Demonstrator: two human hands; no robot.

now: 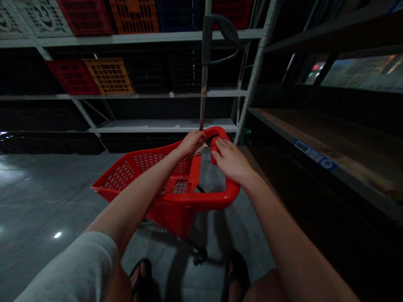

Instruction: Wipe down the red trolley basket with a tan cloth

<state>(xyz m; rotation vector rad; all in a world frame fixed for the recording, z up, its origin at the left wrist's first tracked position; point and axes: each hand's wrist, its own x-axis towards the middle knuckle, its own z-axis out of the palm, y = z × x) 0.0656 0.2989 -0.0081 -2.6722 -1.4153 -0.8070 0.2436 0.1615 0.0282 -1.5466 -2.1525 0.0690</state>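
A red plastic shopping cart point(208, 200) stands in front of me, its basket to the left and its looped handle toward the right. My left hand point(192, 143) reaches over the basket to the far side of the handle. Its fingers are closed, and a tan, thin piece point(202, 149) shows under them; what they grip is unclear. Across the near part of the handle loop lies my right hand point(231, 159), its fingers together and bent over a small red piece point(214, 151). Whether that piece belongs to the handle, I cannot tell.
A pole with a grey D-shaped grip point(206, 42) rises just behind the cart. White metal shelving point(157, 38) beyond it carries red, orange, white and dark crates. Along the right runs a wooden shelf point(283, 121) with a blue label point(315, 155). My sandalled feet stand below.
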